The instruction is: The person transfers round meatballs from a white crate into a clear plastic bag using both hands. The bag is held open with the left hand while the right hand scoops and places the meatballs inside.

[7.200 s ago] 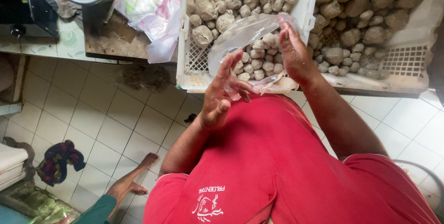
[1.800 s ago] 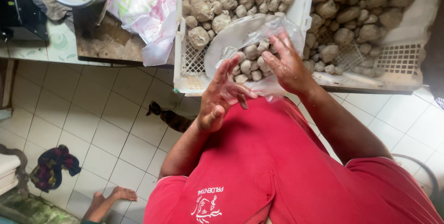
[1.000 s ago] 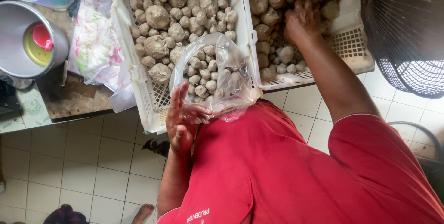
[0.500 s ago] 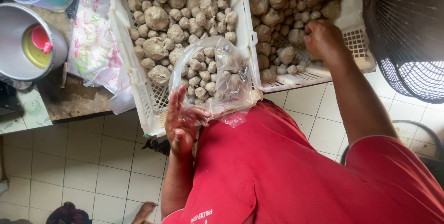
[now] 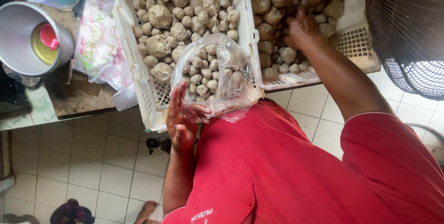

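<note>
White tiled floor [image 5: 83, 159], daylit.

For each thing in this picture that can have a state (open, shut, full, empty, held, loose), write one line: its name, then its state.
clear plastic bag: open, partly filled with small balls, held at its edge
left hand: fingers spread, holding the bag's edge
right hand: reaching into the balls in the right crate
left crate: uncovered, heaped with balls
right crate: uncovered, heaped with balls
metal pot: uncovered, small coloured containers inside
</note>
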